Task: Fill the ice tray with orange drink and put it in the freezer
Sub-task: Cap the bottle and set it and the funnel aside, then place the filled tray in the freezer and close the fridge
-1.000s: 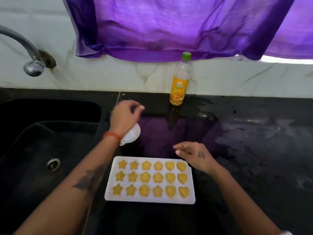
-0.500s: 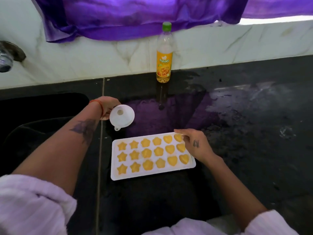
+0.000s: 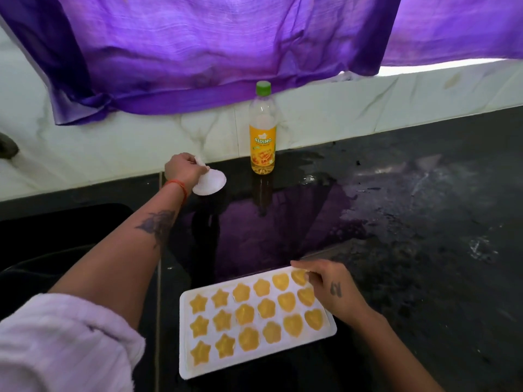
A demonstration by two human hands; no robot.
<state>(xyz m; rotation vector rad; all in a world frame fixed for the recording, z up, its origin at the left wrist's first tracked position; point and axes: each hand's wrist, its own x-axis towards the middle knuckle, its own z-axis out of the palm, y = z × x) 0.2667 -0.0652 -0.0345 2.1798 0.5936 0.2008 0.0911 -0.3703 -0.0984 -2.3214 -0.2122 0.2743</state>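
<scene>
Black polished counter (image 3: pixel 410 236) runs below a white marble wall, with a purple curtain (image 3: pixel 198 52) hanging above. Going left to right, we see a dark sink (image 3: pixel 56 236) at the far left. Our left hand (image 3: pixel 184 169) reaches far forward, fingers closed around the spout of a white funnel (image 3: pixel 210 182) that sits mouth-down on the counter near the wall. Just right of it stands a nearly empty orange drink bottle (image 3: pixel 262 131) with a green cap. Nearer us lies the white ice tray (image 3: pixel 254 321), its 18 star, flower and heart moulds filled with orange drink. Our right hand (image 3: pixel 331 290) rests at its far right corner, fingers loosely curled on the rim, gripping nothing we can make out.
</scene>
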